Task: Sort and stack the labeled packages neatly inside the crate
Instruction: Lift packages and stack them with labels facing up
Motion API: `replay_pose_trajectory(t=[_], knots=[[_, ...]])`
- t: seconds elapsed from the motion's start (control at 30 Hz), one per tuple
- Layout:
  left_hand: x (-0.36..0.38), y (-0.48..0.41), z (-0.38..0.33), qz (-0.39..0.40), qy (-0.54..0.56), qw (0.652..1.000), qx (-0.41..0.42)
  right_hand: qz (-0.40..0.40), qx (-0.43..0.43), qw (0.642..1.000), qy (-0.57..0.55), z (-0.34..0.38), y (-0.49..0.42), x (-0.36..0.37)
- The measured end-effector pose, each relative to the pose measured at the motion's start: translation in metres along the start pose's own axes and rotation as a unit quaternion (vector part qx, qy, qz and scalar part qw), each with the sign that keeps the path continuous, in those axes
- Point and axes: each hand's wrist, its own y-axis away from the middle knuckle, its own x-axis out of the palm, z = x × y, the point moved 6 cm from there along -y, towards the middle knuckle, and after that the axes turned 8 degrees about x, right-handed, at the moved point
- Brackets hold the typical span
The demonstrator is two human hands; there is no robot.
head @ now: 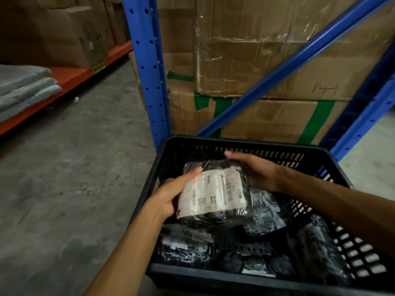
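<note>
A black slotted plastic crate (233, 146) stands on the floor in front of me. Over its far half I hold a black plastic package with a white printed label (213, 193) facing up. My left hand (171, 195) grips the package's left edge, thumb on top of the label. My right hand (254, 169) lies over its far right corner, fingers stretched along the top edge. Several other black shiny packages (265, 214) lie loosely in the crate below, some with white labels (177, 242) showing.
A blue steel rack upright (149, 67) and diagonal brace (288, 67) rise just behind the crate, with taped cardboard boxes (267, 50) stacked inside. To the left lie bare concrete floor (74, 178), an orange shelf beam (70, 80) and folded grey pads (23, 86).
</note>
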Motion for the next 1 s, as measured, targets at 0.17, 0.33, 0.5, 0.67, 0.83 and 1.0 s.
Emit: replay_pose_trajectory(t=[0.17, 0.33, 0.5, 0.67, 0.83, 1.0], knots=[[0.002, 0.003, 0.002, -0.032, 0.133, 0.991, 0.004, 0.002, 0.054, 0.991, -0.126, -0.025, -0.007, 0.000], [0.000, 0.008, 0.000, -0.071, 0.164, 0.984, 0.009, -0.042, -0.020, 0.988, -0.144, -0.020, -0.012, 0.013], [-0.005, 0.012, 0.012, -0.099, 0.066, 0.993, -0.023, -0.042, -0.044, 0.994, -0.086, -0.027, -0.030, 0.024], [-0.019, -0.009, 0.021, -0.148, -0.165, 0.975, 0.016, -0.022, -0.047, 0.999, -0.010, -0.045, -0.052, 0.019], [-0.026, -0.032, 0.020, -0.155, -0.287, 0.945, 0.021, -0.029, -0.038, 0.998, -0.032, -0.059, -0.083, 0.023], [-0.029, -0.053, 0.003, -0.121, -0.341, 0.932, 0.006, -0.103, 0.009, 0.993, 0.058, -0.066, -0.119, 0.022]])
